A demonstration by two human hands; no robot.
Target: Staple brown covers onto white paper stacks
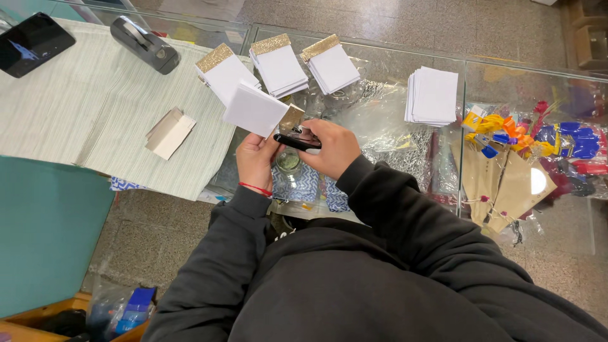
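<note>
Seen from my head camera above the glass surface (405, 136), my left hand (255, 159) has its grip closed on a white gold-edged card (256, 110), while my right hand (335, 147) grips a black punch (295, 142) at the card's glittered end.

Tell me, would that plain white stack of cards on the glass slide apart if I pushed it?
Probably. The white card stack is loose sheets with edges already slightly fanned, so a push would likely spread them. It sits on the smooth glass counter, which looks slippery. Each card seems light and fairly stiff, lying flat.
</note>
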